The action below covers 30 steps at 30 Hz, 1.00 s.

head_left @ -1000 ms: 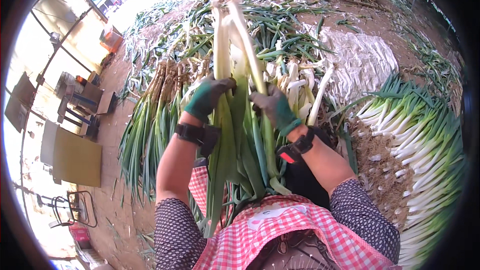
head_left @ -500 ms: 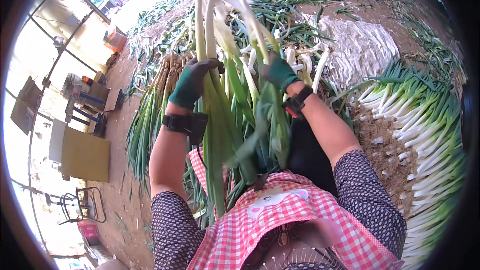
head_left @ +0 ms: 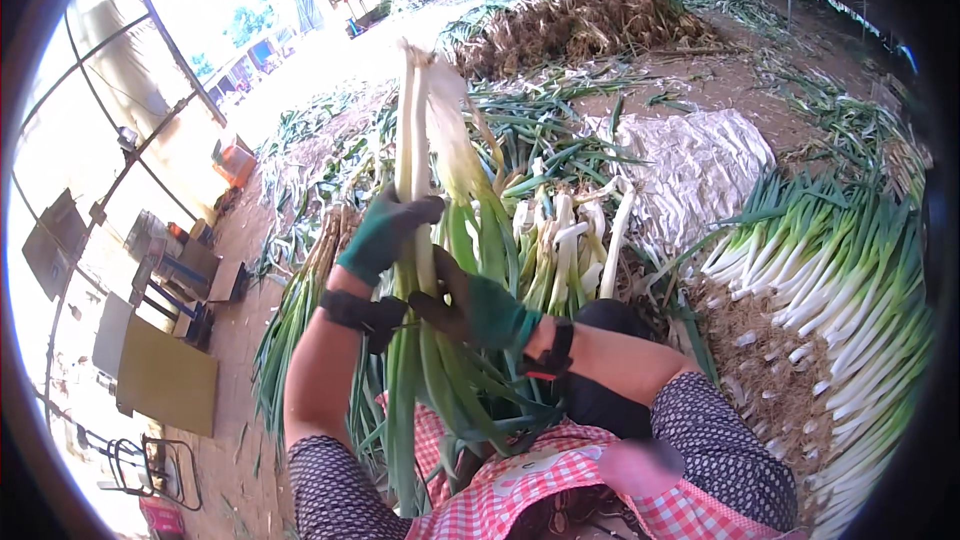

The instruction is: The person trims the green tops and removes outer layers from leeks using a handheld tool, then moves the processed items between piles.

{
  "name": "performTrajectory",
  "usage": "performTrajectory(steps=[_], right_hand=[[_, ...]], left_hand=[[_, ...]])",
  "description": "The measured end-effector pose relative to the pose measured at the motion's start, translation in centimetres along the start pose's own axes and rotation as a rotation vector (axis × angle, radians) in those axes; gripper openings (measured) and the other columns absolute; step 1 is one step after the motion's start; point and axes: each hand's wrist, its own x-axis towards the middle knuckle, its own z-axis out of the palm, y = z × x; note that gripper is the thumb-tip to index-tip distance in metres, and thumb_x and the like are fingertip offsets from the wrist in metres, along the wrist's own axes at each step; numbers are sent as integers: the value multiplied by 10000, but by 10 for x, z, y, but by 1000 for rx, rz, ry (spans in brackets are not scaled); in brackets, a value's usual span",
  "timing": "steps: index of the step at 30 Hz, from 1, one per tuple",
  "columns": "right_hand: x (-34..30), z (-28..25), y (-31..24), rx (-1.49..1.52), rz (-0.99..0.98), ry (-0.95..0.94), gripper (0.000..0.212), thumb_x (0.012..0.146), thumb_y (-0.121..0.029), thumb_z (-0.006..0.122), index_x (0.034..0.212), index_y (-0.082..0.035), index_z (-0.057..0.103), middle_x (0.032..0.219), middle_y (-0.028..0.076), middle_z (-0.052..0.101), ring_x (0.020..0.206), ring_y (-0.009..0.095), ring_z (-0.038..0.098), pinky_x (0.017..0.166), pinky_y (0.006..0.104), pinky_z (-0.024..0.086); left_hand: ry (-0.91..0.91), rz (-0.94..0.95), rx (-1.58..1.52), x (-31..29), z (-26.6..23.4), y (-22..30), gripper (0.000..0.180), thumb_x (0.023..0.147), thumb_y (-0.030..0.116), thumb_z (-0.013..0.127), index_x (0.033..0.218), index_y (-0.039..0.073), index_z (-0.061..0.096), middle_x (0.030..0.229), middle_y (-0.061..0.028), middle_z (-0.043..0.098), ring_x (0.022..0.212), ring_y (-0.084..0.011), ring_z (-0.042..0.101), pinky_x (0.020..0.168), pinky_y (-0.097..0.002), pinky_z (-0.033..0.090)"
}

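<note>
My left hand, in a green glove with dark fingers, is closed round the pale stalks of long green onions, held upright with their root ends at the top. Lower down, my right hand, gloved alike, closes on the same stalks where they turn green. A loose, pale outer leaf sheath hangs off beside the stalks. Their green leaves fall toward my checked apron. Left of my left hand lies a bunch of unpeeled green onions with brown roots. Several pale stalks stand beyond my right hand.
Rows of clean green onions lie along the right, beside trimmed roots. A crumpled white sheet spreads behind. Farther off is a brown-rooted heap, with people in the distance. A yellowish board and chair stand left.
My right hand has let go of the sheath it held apart on the right and moved left and down onto the held stalks. My left hand has dropped lower. The view has tilted up.
</note>
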Motion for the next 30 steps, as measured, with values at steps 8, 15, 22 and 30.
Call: performTrajectory(steps=[8,15,22,30], right_hand=[[91,-105,-4,-773,-468,693,1389,766,-837,674,1575,146,120,1576,442,239,1483,588,262,1235,614,232],[154,-133,-8,382,-434,365,442,949,-209,745,1280,-22,518,1184,113,605,1103,215,602,924,408,529],[194,-283,98,689,-123,674,317,1042,-345,567,1168,-60,627,1071,80,680,956,204,654,819,364,550],[24,-497,118,-700,447,922,369,997,-326,590,1226,-64,713,1115,132,733,960,230,684,865,376,560]], left_hand=[[-319,272,-187,-63,-44,55,660,894,341,758,1389,-33,530,951,-50,656,823,-143,634,728,-304,537],[-724,108,-506,-91,18,25,779,842,333,866,1414,-27,480,947,-22,623,801,-97,573,741,-264,479],[-606,67,-347,-101,10,8,690,900,327,777,1422,-37,512,924,-31,626,796,-140,594,752,-306,508],[-431,-16,-239,-127,-15,-33,570,883,258,775,1332,-15,554,912,-4,618,784,-105,582,713,-279,494]])
